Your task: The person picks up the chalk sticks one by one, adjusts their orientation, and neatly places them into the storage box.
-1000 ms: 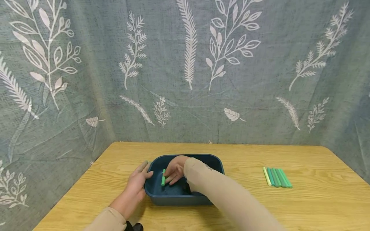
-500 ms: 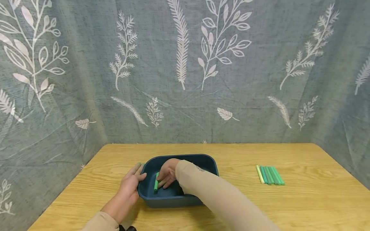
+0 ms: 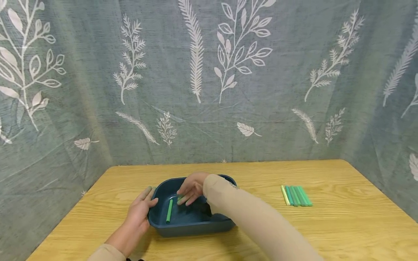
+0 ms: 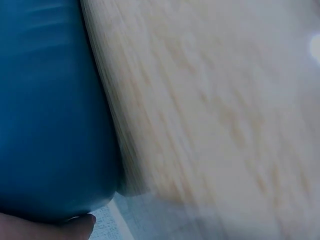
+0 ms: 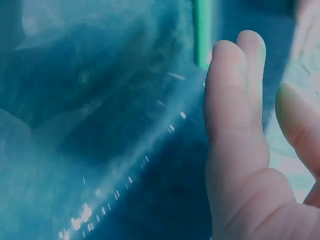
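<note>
A green chalk stick [image 3: 169, 211] lies inside a dark blue plastic tub [image 3: 196, 229], near its left wall. Just right of the stick, my right hand [image 3: 192, 188] hovers in the tub with fingers extended and nothing between them. In the right wrist view the green stick [image 5: 201, 35] shows beyond the fingertips, and the thumb stands apart from the fingers. My left hand [image 3: 139, 208] holds the tub's left side, thumb over the rim and fingers along the outer wall. The left wrist view has a finger [image 4: 67, 229] against the blue tub [image 4: 50, 125].
On the right of the wooden table [image 3: 261, 224], several chalk sticks [image 3: 296, 196] in yellow, teal and green lie side by side. A grey-blue curtain [image 3: 209, 137] with white leaf prints hangs behind and beside the table. The right sleeve [image 3: 248, 214] crosses the tub's front right.
My right hand has let go of the green chalk stick and moved up and right from it. The stick now lies in the tub. The head view has turned slightly right.
</note>
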Demonstrator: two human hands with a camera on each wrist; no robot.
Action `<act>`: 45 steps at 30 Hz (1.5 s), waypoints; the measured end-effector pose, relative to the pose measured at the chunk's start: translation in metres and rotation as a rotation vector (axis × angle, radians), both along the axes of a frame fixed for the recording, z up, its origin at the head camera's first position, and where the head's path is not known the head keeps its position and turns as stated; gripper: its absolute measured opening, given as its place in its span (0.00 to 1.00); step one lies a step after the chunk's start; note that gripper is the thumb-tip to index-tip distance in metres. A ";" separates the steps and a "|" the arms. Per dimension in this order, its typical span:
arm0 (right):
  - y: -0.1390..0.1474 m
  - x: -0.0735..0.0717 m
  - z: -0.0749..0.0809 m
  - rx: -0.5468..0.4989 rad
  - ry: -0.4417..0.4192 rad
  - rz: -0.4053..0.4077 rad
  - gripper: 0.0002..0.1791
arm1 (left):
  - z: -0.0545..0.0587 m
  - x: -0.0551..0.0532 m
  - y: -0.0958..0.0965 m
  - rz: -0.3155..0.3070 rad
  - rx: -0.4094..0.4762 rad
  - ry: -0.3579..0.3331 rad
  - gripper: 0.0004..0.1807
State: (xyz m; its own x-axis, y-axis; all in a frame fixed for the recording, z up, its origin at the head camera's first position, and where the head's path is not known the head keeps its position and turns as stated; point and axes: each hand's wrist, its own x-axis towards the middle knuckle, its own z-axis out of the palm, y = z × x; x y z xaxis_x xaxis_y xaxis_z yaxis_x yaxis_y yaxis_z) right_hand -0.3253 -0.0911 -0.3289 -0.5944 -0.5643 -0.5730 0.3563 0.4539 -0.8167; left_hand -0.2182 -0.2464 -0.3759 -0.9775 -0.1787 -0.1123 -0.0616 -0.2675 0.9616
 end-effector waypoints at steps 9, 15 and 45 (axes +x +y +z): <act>0.038 -0.007 0.029 -0.078 0.052 -0.031 0.23 | 0.000 -0.003 -0.004 -0.007 -0.027 -0.004 0.36; 0.064 -0.008 0.033 -0.095 0.072 -0.081 0.23 | 0.002 -0.007 -0.004 -0.017 -0.018 0.000 0.36; 0.172 0.010 0.016 -0.192 0.198 -0.044 0.25 | -0.002 -0.003 -0.003 -0.007 -0.027 -0.047 0.36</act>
